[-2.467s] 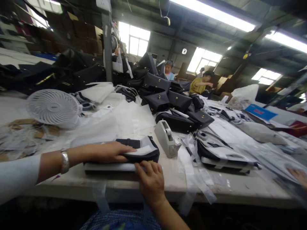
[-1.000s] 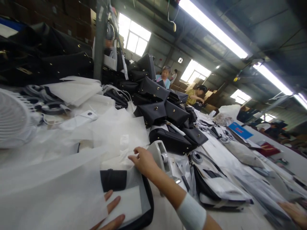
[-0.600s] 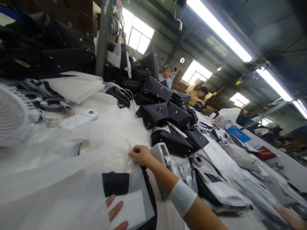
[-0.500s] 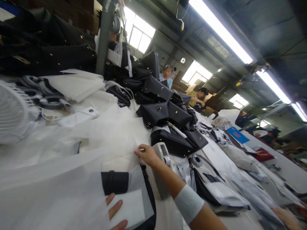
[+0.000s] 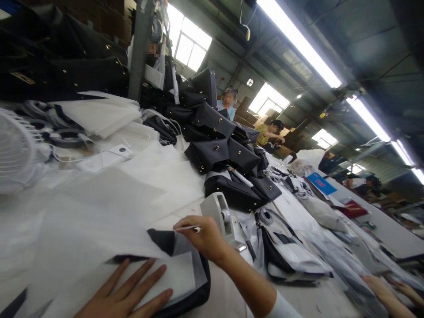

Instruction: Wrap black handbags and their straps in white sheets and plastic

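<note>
My left hand [image 5: 127, 291] lies spread and flat on white padding [image 5: 180, 269] over a black bag [image 5: 200, 293] at the bottom of the view. My right hand [image 5: 205, 236] is above the bag's far edge, with thumb and fingers pinched on the edge of a thin white sheet of tissue paper [image 5: 115, 207]. This sheet spreads to the left and hides part of the bag. A black flap [image 5: 162, 240] shows between the sheet and the padding. Just beyond my right hand stands a grey tape dispenser [image 5: 212, 207].
Black handbags [image 5: 212, 152] are piled at the back. A white fan [image 5: 16, 150] and tape rolls [image 5: 68, 138] sit at the left. Another bag [image 5: 291, 260] lies to the right, near a co-worker's hands [image 5: 384, 291]. A metal post [image 5: 137, 62] rises at the back left.
My right hand has come nearer and lower, drawing the tissue paper edge toward the bag. My left hand has moved farther into view and now lies flat on the padding.
</note>
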{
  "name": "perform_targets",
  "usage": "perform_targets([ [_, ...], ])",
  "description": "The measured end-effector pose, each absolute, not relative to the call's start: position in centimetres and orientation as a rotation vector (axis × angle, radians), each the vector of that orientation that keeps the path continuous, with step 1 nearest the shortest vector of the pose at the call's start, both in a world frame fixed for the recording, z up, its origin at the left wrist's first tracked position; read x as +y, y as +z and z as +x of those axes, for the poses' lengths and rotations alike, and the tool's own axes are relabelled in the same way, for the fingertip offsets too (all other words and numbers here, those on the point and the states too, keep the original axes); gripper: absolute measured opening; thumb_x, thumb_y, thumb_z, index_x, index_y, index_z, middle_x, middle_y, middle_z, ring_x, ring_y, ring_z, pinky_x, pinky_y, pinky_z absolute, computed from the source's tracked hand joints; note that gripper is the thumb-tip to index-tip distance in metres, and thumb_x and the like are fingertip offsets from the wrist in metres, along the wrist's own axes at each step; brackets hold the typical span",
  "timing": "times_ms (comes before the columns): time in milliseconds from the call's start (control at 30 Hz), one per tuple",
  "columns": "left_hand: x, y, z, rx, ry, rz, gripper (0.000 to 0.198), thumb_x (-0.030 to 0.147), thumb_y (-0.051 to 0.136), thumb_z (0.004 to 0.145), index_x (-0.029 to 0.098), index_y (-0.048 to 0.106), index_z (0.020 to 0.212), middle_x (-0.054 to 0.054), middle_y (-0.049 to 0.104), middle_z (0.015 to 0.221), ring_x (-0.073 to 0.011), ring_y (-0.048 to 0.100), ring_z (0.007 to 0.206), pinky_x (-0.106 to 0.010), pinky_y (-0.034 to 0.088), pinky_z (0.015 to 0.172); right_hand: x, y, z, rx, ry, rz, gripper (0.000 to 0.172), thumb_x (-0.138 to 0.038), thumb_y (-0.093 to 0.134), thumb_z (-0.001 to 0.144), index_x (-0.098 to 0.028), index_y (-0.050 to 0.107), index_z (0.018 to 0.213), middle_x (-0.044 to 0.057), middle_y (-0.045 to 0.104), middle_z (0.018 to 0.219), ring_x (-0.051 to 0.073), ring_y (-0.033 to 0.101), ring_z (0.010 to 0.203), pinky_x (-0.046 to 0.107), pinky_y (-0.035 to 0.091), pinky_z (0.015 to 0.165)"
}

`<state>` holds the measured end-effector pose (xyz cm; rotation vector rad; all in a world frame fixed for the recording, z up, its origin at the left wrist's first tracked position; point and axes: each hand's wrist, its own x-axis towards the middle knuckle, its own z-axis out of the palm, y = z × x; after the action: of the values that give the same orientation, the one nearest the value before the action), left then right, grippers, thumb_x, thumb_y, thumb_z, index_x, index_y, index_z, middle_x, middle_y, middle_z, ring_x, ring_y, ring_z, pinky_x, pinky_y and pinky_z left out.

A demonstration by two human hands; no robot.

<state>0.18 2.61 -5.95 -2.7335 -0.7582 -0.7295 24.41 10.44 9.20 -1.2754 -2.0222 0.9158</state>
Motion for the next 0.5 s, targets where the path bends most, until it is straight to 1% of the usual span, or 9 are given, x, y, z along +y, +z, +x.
perform_targets([
  [33,2.8,-5.4,0.3,-0.745,-0.748,-2.702,0.088,0.002,0.047,0.074,0.042,0.035,0.152,0.004,0.053,0.15,-0.0249,0.064,0.12,-0.04,0.029,0.116,9.5,9.2,24.5,-2.093,0.844,-1.242,0.017,-0.022,0.06,0.092,-0.023,0.077,0.093,0.0,0.079,0.095,0.017,0.074,0.091,0.027,0.056,0.089],
  [67,2.8,-4.8,0.5,-0.737,-0.738,-2.696,0.09,0.002,0.047,0.073,0.042,0.034,0.152,0.004,0.054,0.149,-0.0242,0.064,0.121,-0.04,0.026,0.117,8.6,9.0,24.7,-2.144,0.775,-1.231,0.021,-0.017,0.057,0.091,-0.024,0.076,0.096,0.0,0.079,0.097,0.016,0.074,0.093,0.027,0.056,0.092],
  [100,2.9,-4.3,0.5,-0.731,-0.707,-2.711,0.091,0.001,0.047,0.072,0.042,0.033,0.152,0.005,0.054,0.149,-0.0232,0.064,0.121,-0.039,0.027,0.117,7.6,8.7,24.9,-2.186,0.707,-1.227,0.028,-0.011,0.054,0.088,-0.024,0.076,0.101,0.0,0.079,0.1,0.016,0.074,0.096,0.028,0.054,0.096],
  [167,2.8,-3.5,0.6,-0.756,-0.619,-2.763,0.091,0.002,0.047,0.074,0.043,0.03,0.153,0.006,0.053,0.15,-0.0229,0.063,0.123,-0.038,0.035,0.112,5.6,7.7,25.4,-2.261,0.565,-1.23,0.044,-0.002,0.047,0.08,-0.024,0.074,0.109,0.0,0.078,0.109,0.017,0.072,0.105,0.03,0.05,0.104],
  [233,2.7,-2.9,0.5,-0.781,-0.567,-2.798,0.087,0.006,0.049,0.078,0.042,0.028,0.154,0.004,0.051,0.151,-0.0248,0.062,0.125,-0.038,0.043,0.105,3.7,6.5,25.7,-2.331,0.441,-1.217,0.055,0.0,0.044,0.073,-0.023,0.072,0.115,0.0,0.075,0.117,0.017,0.068,0.115,0.031,0.048,0.108],
  [300,2.7,-2.4,0.4,-0.76,-0.551,-2.812,0.082,0.01,0.05,0.082,0.041,0.027,0.155,0.003,0.05,0.151,-0.0263,0.062,0.124,-0.038,0.048,0.1,2.1,5.5,25.9,-2.381,0.328,-1.21,0.062,0.0,0.043,0.068,-0.022,0.069,0.12,0.001,0.073,0.124,0.018,0.064,0.122,0.031,0.048,0.108],
  [367,2.8,-2.1,0.2,-0.707,-0.523,-2.835,0.079,0.012,0.051,0.085,0.04,0.027,0.155,0.002,0.049,0.151,-0.0263,0.062,0.124,-0.038,0.051,0.096,1.1,4.8,25.9,-2.392,0.234,-1.228,0.068,0.0,0.041,0.063,-0.02,0.067,0.123,0.002,0.071,0.126,0.018,0.062,0.125,0.032,0.048,0.108],
  [500,2.8,-1.7,0.0,-0.749,-0.492,-2.878,0.079,0.009,0.049,0.087,0.042,0.025,0.155,0.003,0.05,0.152,-0.0258,0.059,0.128,-0.04,0.049,0.099,0.1,4.3,25.9,-2.349,0.147,-1.278,0.074,0.0,0.039,0.059,-0.02,0.064,0.125,0.002,0.072,0.125,0.017,0.063,0.123,0.034,0.046,0.111],
])
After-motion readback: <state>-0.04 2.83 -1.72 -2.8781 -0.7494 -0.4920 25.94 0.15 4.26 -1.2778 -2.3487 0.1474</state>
